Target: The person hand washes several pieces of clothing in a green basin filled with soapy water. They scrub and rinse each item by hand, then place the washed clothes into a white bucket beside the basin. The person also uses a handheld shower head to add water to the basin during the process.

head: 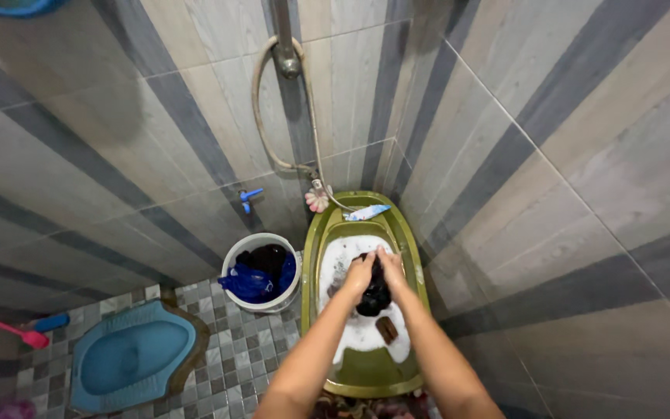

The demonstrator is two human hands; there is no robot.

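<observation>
A long olive-green tub (313,256) stands on the floor in the corner, full of white suds. Over its middle, my left hand (358,273) and my right hand (390,268) both clutch a wet black garment (374,296), the hands close together above the foam. A small brown bar (386,329) lies in the suds just below the garment.
A white bucket (238,250) with blue and black clothes stands left of the tub. A blue squat toilet (129,355) is set in the checkered floor at lower left, with a pink brush (21,334) beside it. A hose (261,116) hangs on the tiled wall; a blue tap (249,195) sticks out below.
</observation>
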